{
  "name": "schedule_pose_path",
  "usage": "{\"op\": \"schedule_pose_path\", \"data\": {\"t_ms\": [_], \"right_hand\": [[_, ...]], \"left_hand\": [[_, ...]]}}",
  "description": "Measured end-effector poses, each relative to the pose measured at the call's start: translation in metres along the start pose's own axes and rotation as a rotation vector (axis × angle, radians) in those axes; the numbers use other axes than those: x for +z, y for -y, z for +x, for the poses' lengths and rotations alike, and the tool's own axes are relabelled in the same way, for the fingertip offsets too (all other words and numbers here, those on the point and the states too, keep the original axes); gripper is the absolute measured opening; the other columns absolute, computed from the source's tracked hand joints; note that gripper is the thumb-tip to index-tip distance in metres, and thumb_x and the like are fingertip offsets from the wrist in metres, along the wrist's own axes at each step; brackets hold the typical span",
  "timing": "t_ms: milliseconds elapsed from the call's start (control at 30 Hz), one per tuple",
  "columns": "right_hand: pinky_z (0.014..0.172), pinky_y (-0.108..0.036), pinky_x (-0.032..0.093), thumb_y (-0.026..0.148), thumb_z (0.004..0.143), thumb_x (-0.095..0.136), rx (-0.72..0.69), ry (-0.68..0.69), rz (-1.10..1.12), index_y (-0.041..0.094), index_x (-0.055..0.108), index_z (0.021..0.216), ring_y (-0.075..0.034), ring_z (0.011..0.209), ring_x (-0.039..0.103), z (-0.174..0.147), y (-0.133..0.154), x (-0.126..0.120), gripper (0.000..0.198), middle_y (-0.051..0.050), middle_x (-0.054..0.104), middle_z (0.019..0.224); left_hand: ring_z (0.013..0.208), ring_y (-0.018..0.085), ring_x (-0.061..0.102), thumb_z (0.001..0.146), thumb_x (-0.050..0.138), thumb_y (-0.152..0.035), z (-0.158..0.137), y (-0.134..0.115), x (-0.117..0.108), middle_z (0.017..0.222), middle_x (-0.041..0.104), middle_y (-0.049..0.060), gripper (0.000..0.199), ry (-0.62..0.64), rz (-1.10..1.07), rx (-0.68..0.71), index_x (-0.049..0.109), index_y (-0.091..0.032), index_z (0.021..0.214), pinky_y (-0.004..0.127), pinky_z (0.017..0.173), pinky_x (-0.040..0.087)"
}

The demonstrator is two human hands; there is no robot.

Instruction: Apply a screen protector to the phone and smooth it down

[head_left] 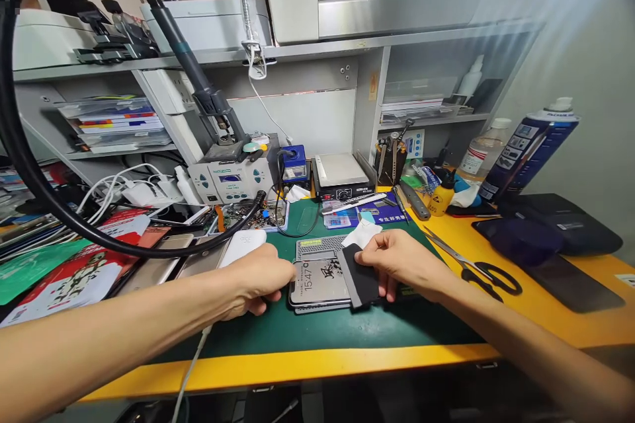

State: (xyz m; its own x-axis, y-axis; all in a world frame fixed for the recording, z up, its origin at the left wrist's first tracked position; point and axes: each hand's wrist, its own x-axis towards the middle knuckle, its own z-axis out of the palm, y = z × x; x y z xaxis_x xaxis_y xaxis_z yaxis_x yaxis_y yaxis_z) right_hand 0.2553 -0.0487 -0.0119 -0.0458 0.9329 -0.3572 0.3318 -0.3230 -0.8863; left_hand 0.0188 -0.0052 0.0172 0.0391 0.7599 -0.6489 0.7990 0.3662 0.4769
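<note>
The left hand (262, 276) reaches from the lower left, fingers curled at a glossy phone's (317, 285) edge, whether gripping I cannot tell; the right hand (399, 263), angled inward, pinches a flat, matte black piece (366, 281), grey-banded, over the phone; below frame centre, the phone overlies a perforated plate (308, 246).

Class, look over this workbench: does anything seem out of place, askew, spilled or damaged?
No spill or damage stands out. A crumpled white tissue lies just beyond the right hand, untidy against the flat green mat. The blue can looks tilted, though the wide lens may cause that.
</note>
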Motion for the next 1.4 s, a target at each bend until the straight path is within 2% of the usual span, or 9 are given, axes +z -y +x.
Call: {"op": "schedule_pose_path", "data": {"t_ms": [67,133,267,333,433,600,800,1133,1400], "right_hand": [[0.033,-0.020,0.045,0.033,0.075,0.065,0.020,0.014,0.007,0.021,0.051,0.066,-0.014,0.035,0.057,-0.002,0.001,-0.001,0.022,0.000,0.060,0.041],[0.033,-0.020,0.046,0.033,0.076,0.066,0.032,0.027,0.009,0.021,0.050,0.065,-0.014,0.034,0.056,-0.002,0.002,-0.001,0.022,0.000,0.061,0.041],[0.031,-0.020,0.045,0.029,0.075,0.065,0.049,0.024,-0.013,0.022,0.049,0.062,-0.014,0.033,0.056,0.001,0.004,0.000,0.021,0.001,0.061,0.041],[0.030,-0.020,0.045,0.027,0.073,0.064,0.056,0.017,-0.030,0.022,0.049,0.060,-0.014,0.032,0.056,0.002,0.006,0.000,0.021,0.001,0.061,0.040],[0.030,-0.021,0.045,0.025,0.072,0.063,0.061,0.017,-0.048,0.022,0.051,0.057,-0.016,0.032,0.057,0.002,0.010,0.002,0.020,-0.001,0.062,0.041],[0.029,-0.023,0.046,0.025,0.072,0.061,0.056,0.021,-0.047,0.022,0.051,0.055,-0.017,0.033,0.058,0.001,0.015,0.005,0.020,-0.001,0.061,0.041],[0.031,-0.023,0.048,0.025,0.072,0.063,0.051,0.022,-0.030,0.022,0.049,0.057,-0.016,0.035,0.059,0.001,0.016,0.009,0.021,0.001,0.059,0.042],[0.031,-0.024,0.048,0.025,0.074,0.065,0.046,0.011,-0.021,0.023,0.049,0.056,-0.017,0.036,0.060,0.001,0.017,0.012,0.025,0.001,0.059,0.042],[0.031,-0.023,0.046,0.026,0.076,0.063,0.054,0.007,-0.045,0.022,0.050,0.057,-0.016,0.035,0.059,0.003,0.014,0.014,0.023,-0.001,0.061,0.043]], "left_hand": [[0.043,0.005,0.032,0.091,0.061,-0.036,-0.006,-0.001,-0.001,0.057,0.042,-0.008,0.025,-0.025,-0.036,0.063,0.056,-0.016,0.076,0.017,0.038,0.022],[0.044,0.005,0.031,0.086,0.063,-0.032,-0.013,-0.005,-0.003,0.055,0.041,-0.007,0.025,-0.022,-0.106,0.120,0.056,-0.016,0.069,0.017,0.038,0.019],[0.048,0.004,0.037,0.074,0.065,-0.032,-0.016,-0.012,-0.004,0.074,0.064,0.002,0.019,0.050,-0.300,0.180,0.059,-0.014,0.072,0.016,0.038,0.019],[0.049,0.003,0.037,0.073,0.068,-0.036,-0.014,-0.013,-0.005,0.084,0.069,0.005,0.024,0.086,-0.373,0.206,0.061,-0.013,0.079,0.016,0.037,0.020],[0.049,0.004,0.039,0.072,0.073,-0.041,-0.010,-0.016,-0.005,0.085,0.070,0.006,0.033,0.116,-0.416,0.251,0.065,-0.012,0.085,0.015,0.036,0.025],[0.049,0.008,0.053,0.073,0.072,-0.039,-0.012,-0.030,-0.001,0.087,0.075,0.010,0.032,0.116,-0.341,0.327,0.071,-0.008,0.081,0.019,0.035,0.038],[0.051,0.012,0.061,0.076,0.069,-0.036,-0.014,-0.046,0.004,0.088,0.077,0.012,0.028,0.127,-0.237,0.357,0.073,-0.008,0.075,0.020,0.032,0.039],[0.050,0.012,0.061,0.071,0.067,-0.028,-0.008,-0.057,0.008,0.083,0.077,0.009,0.017,0.154,-0.146,0.370,0.071,-0.011,0.071,0.021,0.033,0.039],[0.049,0.012,0.061,0.072,0.067,-0.028,-0.007,-0.058,0.008,0.081,0.076,0.008,0.017,0.168,-0.119,0.388,0.070,-0.012,0.067,0.021,0.033,0.037]]}}
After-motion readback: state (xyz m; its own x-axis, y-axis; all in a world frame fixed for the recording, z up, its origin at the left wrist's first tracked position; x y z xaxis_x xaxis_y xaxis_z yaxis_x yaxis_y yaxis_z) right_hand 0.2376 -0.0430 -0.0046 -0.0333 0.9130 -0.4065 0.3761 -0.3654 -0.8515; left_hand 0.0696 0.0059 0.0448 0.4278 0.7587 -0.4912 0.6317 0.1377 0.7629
